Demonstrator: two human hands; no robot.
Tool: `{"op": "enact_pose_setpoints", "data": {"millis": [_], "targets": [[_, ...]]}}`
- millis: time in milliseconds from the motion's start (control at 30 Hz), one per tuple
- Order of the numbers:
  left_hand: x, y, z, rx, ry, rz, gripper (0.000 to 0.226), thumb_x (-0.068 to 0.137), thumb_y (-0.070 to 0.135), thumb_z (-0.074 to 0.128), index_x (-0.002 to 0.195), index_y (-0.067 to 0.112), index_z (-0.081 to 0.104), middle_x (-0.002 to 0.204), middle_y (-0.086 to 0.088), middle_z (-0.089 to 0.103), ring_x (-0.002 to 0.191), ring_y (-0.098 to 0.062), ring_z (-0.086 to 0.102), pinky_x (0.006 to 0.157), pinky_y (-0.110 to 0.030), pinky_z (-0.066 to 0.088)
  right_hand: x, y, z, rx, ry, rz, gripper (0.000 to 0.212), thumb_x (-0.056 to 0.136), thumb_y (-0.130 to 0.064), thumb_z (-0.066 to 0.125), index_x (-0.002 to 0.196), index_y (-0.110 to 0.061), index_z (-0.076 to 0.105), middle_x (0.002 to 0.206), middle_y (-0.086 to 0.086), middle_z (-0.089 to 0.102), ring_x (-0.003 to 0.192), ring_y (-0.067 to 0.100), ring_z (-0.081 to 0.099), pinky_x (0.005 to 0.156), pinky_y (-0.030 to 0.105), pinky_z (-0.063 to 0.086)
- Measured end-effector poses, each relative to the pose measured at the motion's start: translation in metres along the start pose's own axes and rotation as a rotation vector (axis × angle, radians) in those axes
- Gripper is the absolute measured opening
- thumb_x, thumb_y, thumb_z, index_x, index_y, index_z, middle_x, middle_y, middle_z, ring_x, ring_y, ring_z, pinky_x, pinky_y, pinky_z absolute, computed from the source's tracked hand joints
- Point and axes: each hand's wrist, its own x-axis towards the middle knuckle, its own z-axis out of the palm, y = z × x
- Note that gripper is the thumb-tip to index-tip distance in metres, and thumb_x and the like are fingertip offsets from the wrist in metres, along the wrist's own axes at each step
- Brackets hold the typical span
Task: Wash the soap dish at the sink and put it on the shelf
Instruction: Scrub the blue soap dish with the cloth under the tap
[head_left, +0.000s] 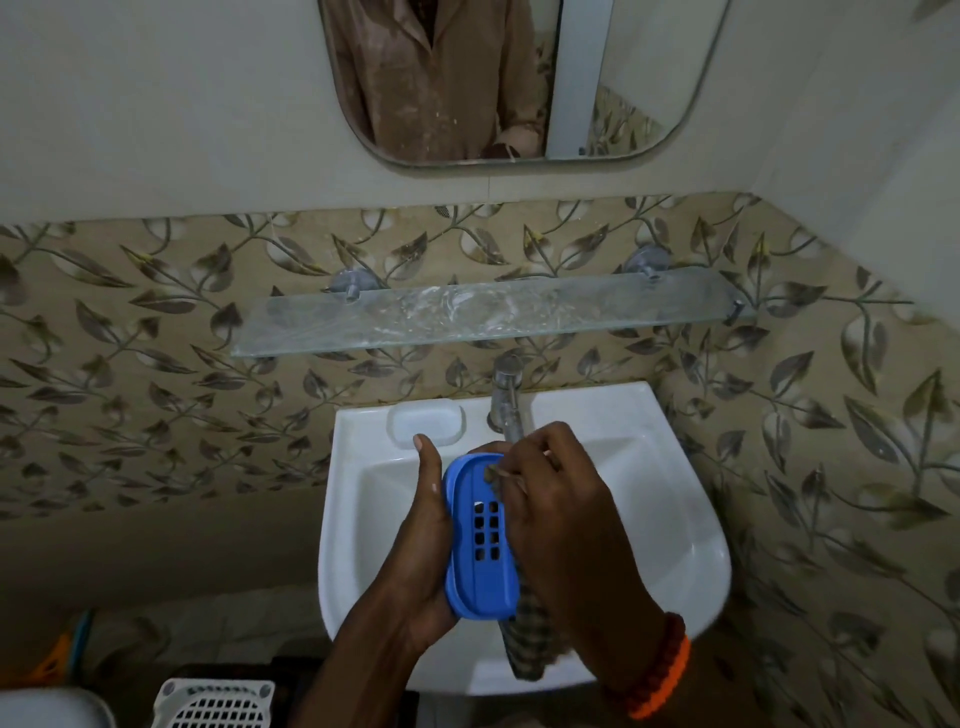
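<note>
Plastic, we judge, light and stiff: the blue soap dish (480, 540) should turn slippery once wet, so its long rims are the place to take it. We see it held over the sink (675, 519), just in front of the tap (506, 400). The left hand (421, 545) cups it from the side, thumb raised along its edge. The right hand (561, 509) curls over its far end, pinching a checked cloth (524, 639) that hangs below the dish. The glass shelf (488, 317) waits above the tap
</note>
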Motion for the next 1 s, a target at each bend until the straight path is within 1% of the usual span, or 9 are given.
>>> {"op": "enact_pose_setpoints", "data": {"millis": [233,367,467,667,733,767,833,900,1000], "targets": [[-0.001,0.008,0.004,0.279,-0.002,0.233,0.085,0.074,0.092,0.028,0.122,0.037,0.072,0.116,-0.01,0.076,0.104,-0.029,0.074,0.093,-0.044,0.059,-0.018,-0.016,0.001,0.33,-0.172,0.263,0.018,0.087,-0.023,0.076,0.102,-0.014,0.069,0.097,-0.007,0.058,0.08,-0.004,0.053,0.077,0.0,0.041],[-0.008,0.01,-0.002,0.43,-0.045,0.394,0.07,0.074,0.085,0.054,0.128,0.042,0.067,0.125,0.0,0.074,0.115,-0.025,0.069,0.096,-0.044,0.056,-0.02,0.005,-0.025,0.511,0.008,0.425,0.02,0.084,-0.013,0.08,0.103,-0.016,0.076,0.092,-0.006,0.068,0.079,0.003,0.066,0.082,0.035,0.059],[-0.013,0.008,-0.009,0.634,-0.021,0.573,0.048,0.079,0.062,0.073,0.122,0.041,0.071,0.117,0.006,0.077,0.107,-0.016,0.072,0.087,-0.028,0.058,-0.017,0.02,-0.045,0.633,0.242,0.448,0.022,0.084,-0.011,0.076,0.098,-0.027,0.079,0.094,-0.003,0.076,0.086,0.019,0.074,0.079,0.049,0.062],[-0.02,0.004,0.01,0.877,-0.021,0.724,0.015,0.088,0.03,0.064,0.089,0.043,0.071,0.081,0.012,0.074,0.071,-0.004,0.068,0.065,-0.014,0.05,-0.02,-0.008,-0.029,0.206,0.234,-0.001,0.026,0.093,0.001,0.056,0.103,-0.007,0.079,0.108,0.01,0.074,0.097,0.024,0.073,0.083,0.043,0.062],[-0.019,0.005,0.011,0.883,-0.041,0.706,0.028,0.08,0.016,0.061,0.081,0.043,0.068,0.072,0.018,0.07,0.065,0.003,0.062,0.061,-0.011,0.047,-0.012,-0.036,-0.014,0.176,-0.042,0.176,0.048,0.104,-0.001,0.03,0.099,-0.006,0.077,0.1,0.007,0.078,0.093,0.019,0.075,0.081,0.032,0.062],[-0.019,0.006,0.011,0.898,-0.027,0.697,0.032,0.078,0.014,0.061,0.083,0.045,0.069,0.075,0.02,0.072,0.068,0.004,0.065,0.062,-0.01,0.048,-0.017,-0.039,-0.006,0.229,-0.019,0.293,0.056,0.104,0.007,0.024,0.097,-0.008,0.078,0.094,0.004,0.08,0.09,0.014,0.076,0.079,0.026,0.061],[-0.018,0.006,0.01,0.92,-0.045,0.714,0.024,0.079,0.016,0.063,0.088,0.038,0.07,0.081,0.01,0.074,0.074,-0.002,0.068,0.065,-0.019,0.054,-0.035,-0.036,0.003,0.212,-0.046,0.242,0.054,0.096,0.015,0.033,0.102,-0.011,0.08,0.102,0.006,0.079,0.097,0.017,0.074,0.086,0.027,0.06],[-0.019,0.006,0.01,0.932,-0.061,0.766,0.013,0.078,0.023,0.068,0.09,0.025,0.07,0.085,-0.004,0.072,0.077,-0.015,0.069,0.069,-0.037,0.057,-0.043,-0.027,-0.009,0.145,-0.075,-0.08,0.037,0.083,0.009,0.054,0.104,-0.007,0.079,0.111,0.01,0.075,0.103,0.024,0.07,0.091,0.034,0.058],[-0.024,0.009,0.012,0.917,-0.022,0.777,0.031,0.078,0.043,0.078,0.106,0.03,0.073,0.096,0.001,0.075,0.09,-0.02,0.071,0.078,-0.035,0.059,-0.025,0.012,-0.034,0.221,0.25,-0.062,0.038,0.067,0.026,0.073,0.094,0.0,0.077,0.103,0.012,0.075,0.095,0.025,0.07,0.089,0.026,0.056]]}}
